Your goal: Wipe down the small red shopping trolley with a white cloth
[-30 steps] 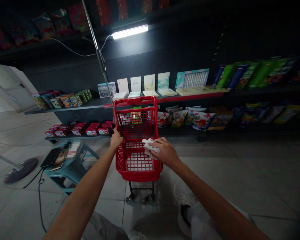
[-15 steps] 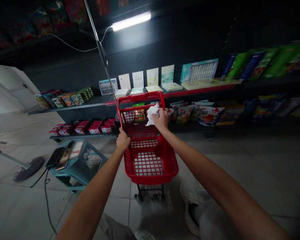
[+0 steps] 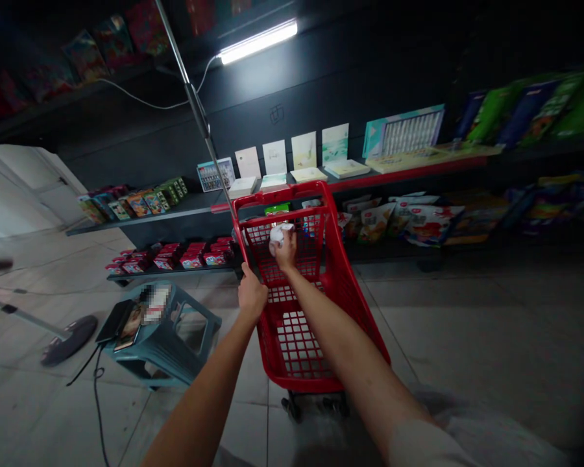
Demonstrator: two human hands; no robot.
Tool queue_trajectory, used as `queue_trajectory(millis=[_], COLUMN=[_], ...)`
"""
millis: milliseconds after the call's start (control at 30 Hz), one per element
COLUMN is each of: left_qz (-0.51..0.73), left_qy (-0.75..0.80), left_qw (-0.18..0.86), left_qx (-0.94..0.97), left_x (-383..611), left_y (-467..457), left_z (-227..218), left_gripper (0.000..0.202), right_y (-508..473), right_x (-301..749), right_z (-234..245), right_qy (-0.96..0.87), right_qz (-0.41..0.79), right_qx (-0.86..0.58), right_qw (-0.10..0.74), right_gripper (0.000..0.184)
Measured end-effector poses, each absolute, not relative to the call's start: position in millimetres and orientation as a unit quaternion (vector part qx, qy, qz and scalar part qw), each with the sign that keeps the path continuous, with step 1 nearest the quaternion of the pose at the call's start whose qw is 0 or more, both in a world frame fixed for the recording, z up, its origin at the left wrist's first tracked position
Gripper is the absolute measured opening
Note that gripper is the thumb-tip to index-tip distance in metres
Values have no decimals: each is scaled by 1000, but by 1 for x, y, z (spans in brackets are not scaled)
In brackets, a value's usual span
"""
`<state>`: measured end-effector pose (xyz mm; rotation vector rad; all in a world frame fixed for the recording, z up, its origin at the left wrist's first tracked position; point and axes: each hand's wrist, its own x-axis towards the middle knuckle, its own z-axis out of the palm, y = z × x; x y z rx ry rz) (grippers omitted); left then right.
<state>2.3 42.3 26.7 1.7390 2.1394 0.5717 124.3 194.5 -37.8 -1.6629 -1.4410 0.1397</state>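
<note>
Nearest the camera, both bare forearms reached forward over a red shopping cart [image 3: 353, 305], which stood on the tiled floor [image 3: 448, 318], its near rim toward the person and its handle at the far end, by the shelving. Left hand [image 3: 253, 293] was closed on the cart's left rim, fingers curled over the edge, no visible gap. Right hand [image 3: 287, 251] was farther in, over the basket, before the mesh back panel [image 3: 307, 250]; fingers bunched around a white cloth [image 3: 278, 233], grip mostly closed, crumpled cloth poking out past the fingertips. Cloth was up against or just short of the mesh, couldn't tell which; the hand hid part of it. To the left of the cart stood a blue-grey stool [image 3: 163, 347], with a black item [image 3: 115, 320] and a book [image 3: 129, 326] on top, plus something pixelated. A dark cable [image 3: 98, 402] ran down beside it. Beyond, the lower shelf carried red boxes [image 3: 193, 255] at left and snack bags [image 3: 434, 224] at right, while the shelf above it had upright booklets [image 3: 335, 144] and a teal-edged set [image 3: 405, 133]. Farther back, a lit tube light [image 3: 259, 42] hung before the dark wall panel [image 3: 350, 71].
</note>
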Motion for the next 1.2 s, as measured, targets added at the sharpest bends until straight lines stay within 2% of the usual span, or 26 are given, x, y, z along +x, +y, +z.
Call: queue_trajectory(millis=[133, 200, 267, 367, 500, 600, 700, 833, 967, 1067, 1200], left_qz=[196, 197, 201, 205, 198, 200, 207, 205, 209, 203, 200], left_qy=[754, 752, 751, 750, 755, 752, 748, 746, 745, 753, 754], left_qw=[166, 170, 172, 170, 165, 175, 184, 190, 179, 167, 164], left_qx=[605, 605, 605, 605, 603, 603, 603, 604, 608, 604, 604], left_x=[2, 1, 1, 4, 10, 13, 15, 16, 13, 11, 10], left_y=[45, 44, 42, 38, 35, 35, 33, 32, 33, 34, 35], left_z=[26, 25, 23, 21, 20, 21, 22, 21, 17, 18, 24], left_gripper=[74, 76, 80, 83, 79, 78, 79, 82, 77, 77, 77], right_y=[174, 166, 164, 172, 191, 196, 189, 164, 136, 127, 136], right_x=[113, 122, 137, 155, 156, 147, 137, 126, 122, 132, 158], right_z=[-63, -66, -58, -24, 43, 71, 59, 4, -35, -40, -24], right_qy=[-752, -784, -790, -797, -803, -804, -803, -781, -765, -756, -748], right_qz=[64, 68, 64, 28, -110, -128, -84, 38, 67, 62, 45], right_qx=[-605, -583, -581, -571, -520, -495, -499, -550, -575, -589, -603], right_qw=[254, 203, 188, 196, 269, 303, 315, 293, 282, 279, 274], right_gripper=[49, 46, 49, 53, 48, 48, 48, 39, 35, 33, 37])
